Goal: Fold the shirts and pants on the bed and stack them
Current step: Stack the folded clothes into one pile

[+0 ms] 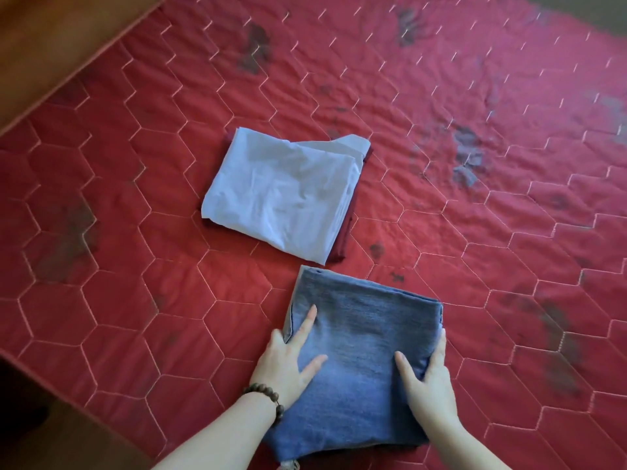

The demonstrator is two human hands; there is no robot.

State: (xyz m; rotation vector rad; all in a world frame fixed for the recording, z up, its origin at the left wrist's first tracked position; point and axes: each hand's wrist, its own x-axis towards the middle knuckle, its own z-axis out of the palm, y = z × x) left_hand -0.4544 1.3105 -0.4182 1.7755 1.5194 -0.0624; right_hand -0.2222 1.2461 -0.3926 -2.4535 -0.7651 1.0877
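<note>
A: Head view: folded jeans (363, 361) lie on the bed (135, 205), nearest the person. Left hand (288, 357) grips their left edge, thumb on top, other fingers hidden past it. Right hand (429, 381) grips the right edge the same way.

B: Progress?

A: Looks nearly done. Pale blue shirt (281, 195) already sits folded on a dark red garment (342, 245), just beyond the jeans. Jeans not yet stacked.

B: Count?

A: One pair of jeans, one pale shirt, one red piece. Three folded, nothing loose in view.
</note>
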